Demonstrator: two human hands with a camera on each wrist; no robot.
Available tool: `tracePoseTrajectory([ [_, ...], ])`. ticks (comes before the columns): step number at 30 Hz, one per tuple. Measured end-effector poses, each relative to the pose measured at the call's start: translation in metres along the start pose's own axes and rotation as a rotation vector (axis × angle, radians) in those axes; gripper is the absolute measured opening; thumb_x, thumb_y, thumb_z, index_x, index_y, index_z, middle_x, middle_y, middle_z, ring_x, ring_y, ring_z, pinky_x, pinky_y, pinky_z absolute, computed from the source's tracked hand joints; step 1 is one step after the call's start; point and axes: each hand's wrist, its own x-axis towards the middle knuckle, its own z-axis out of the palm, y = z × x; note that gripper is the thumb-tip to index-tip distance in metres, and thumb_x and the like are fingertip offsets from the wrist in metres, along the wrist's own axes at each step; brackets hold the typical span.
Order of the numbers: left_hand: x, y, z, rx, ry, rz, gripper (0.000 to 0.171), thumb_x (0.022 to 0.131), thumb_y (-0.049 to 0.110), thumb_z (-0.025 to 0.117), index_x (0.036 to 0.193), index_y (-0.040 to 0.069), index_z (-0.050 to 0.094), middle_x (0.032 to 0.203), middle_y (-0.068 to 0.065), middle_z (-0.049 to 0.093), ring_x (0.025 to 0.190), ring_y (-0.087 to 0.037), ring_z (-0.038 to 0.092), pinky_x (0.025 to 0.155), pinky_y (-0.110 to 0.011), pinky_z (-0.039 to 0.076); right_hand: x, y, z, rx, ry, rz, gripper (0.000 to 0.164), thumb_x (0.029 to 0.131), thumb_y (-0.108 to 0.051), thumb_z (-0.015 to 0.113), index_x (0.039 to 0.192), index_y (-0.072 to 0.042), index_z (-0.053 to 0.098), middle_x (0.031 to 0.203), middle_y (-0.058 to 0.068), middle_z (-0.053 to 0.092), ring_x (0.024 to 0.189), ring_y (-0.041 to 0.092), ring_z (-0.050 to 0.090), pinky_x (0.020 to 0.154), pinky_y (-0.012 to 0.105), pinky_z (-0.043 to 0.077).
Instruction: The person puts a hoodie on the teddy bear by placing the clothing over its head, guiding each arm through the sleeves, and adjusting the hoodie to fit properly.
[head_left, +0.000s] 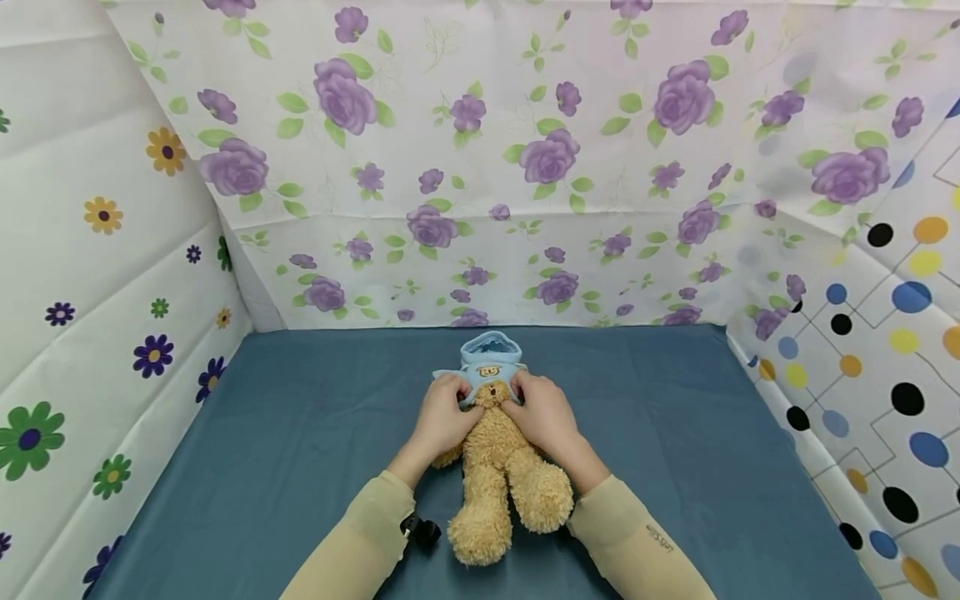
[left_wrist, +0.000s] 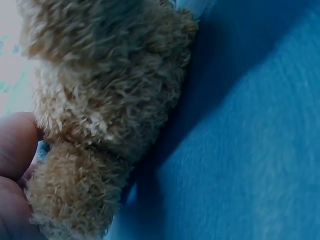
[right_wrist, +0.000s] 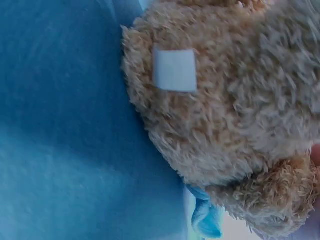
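A curly tan teddy bear (head_left: 491, 462) lies on its back with its legs toward me. A small light blue toy shirt (head_left: 491, 354) with a yellow-brown emblem covers the top of its head, leaving the muzzle bare. On the left of the head, my left hand (head_left: 442, 418) pinches the shirt's lower edge, thumb against the fur. My right hand (head_left: 547, 414) grips the opposite edge the same way. In the right wrist view a white tag (right_wrist: 176, 70) shows on the bear's (right_wrist: 215, 115) fur. Left wrist view: fingers (left_wrist: 17, 145) appear beside the bear's arm (left_wrist: 77, 192).
A blue-grey cloth (head_left: 300, 433) covers the table. Flowered sheets (head_left: 450, 167) hang behind and to the left, and a dotted sheet (head_left: 885, 375) stands on the right. A small black device (head_left: 422, 532) sits at my left cuff, close to the bear's foot.
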Motion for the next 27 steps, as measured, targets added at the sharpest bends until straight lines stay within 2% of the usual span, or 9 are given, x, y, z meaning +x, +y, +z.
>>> tracePoseTrajectory([
  [5,0.0,0.002,0.005,0.027,0.017,0.011,0.04,0.087,0.005,0.081,0.071,0.015,0.046,0.08,0.0,0.042,0.075,-0.02,0.04,0.072,-0.037,0.034,-0.003,-0.001,0.006,0.032,0.052,-0.023,0.034,0.102,-0.015,0.074,0.081,-0.014,0.046,0.067,0.001,0.036,0.056,0.016,0.031,0.059,0.033,0.027],
  [9,0.0,0.001,0.007,0.044,0.016,0.05,0.046,0.088,0.002,0.077,0.067,0.017,0.039,0.076,0.001,0.034,0.073,-0.019,0.034,0.071,-0.035,0.031,-0.003,0.003,0.01,0.058,0.049,-0.034,0.034,0.103,-0.01,0.07,0.083,-0.015,0.043,0.07,-0.001,0.031,0.059,0.014,0.026,0.061,0.033,0.025],
  [13,-0.001,-0.007,0.0,-0.005,-0.025,0.139,0.037,0.09,0.002,0.076,0.073,0.017,0.047,0.079,0.002,0.039,0.075,-0.019,0.039,0.074,-0.038,0.034,-0.002,0.016,0.01,0.16,-0.003,-0.048,0.032,0.104,-0.011,0.068,0.085,-0.016,0.042,0.072,-0.002,0.03,0.062,0.013,0.027,0.065,0.033,0.026],
  [16,-0.003,-0.017,-0.01,-0.08,-0.096,0.172,0.021,0.095,0.007,0.078,0.089,0.016,0.06,0.09,0.001,0.054,0.084,-0.02,0.052,0.081,-0.041,0.043,-0.003,0.032,0.005,0.31,-0.085,-0.055,0.021,0.107,-0.02,0.068,0.094,-0.018,0.052,0.077,-0.003,0.043,0.064,0.013,0.039,0.065,0.032,0.035],
  [19,-0.004,-0.028,-0.019,-0.169,-0.155,0.134,0.013,0.099,0.013,0.078,0.107,0.016,0.068,0.107,-0.001,0.064,0.098,-0.022,0.061,0.088,-0.045,0.05,-0.006,0.049,-0.005,0.429,-0.153,-0.05,0.006,0.106,-0.022,0.07,0.109,-0.02,0.064,0.09,-0.002,0.062,0.074,0.017,0.057,0.071,0.036,0.048],
  [22,-0.007,-0.037,-0.024,-0.23,-0.169,0.064,0.017,0.1,0.014,0.077,0.116,0.016,0.07,0.115,-0.002,0.067,0.105,-0.024,0.065,0.09,-0.047,0.052,-0.008,0.063,-0.015,0.467,-0.203,-0.054,0.015,0.105,-0.02,0.071,0.12,-0.022,0.07,0.104,-0.001,0.069,0.088,0.021,0.066,0.079,0.042,0.054],
  [27,-0.012,-0.044,-0.023,-0.266,-0.13,-0.02,0.023,0.094,0.019,0.086,0.114,0.018,0.074,0.113,0.002,0.071,0.107,-0.023,0.067,0.088,-0.045,0.053,-0.01,0.071,-0.023,0.453,-0.251,-0.054,0.018,0.103,-0.024,0.075,0.121,-0.022,0.076,0.107,-0.002,0.072,0.097,0.021,0.069,0.083,0.043,0.058],
])
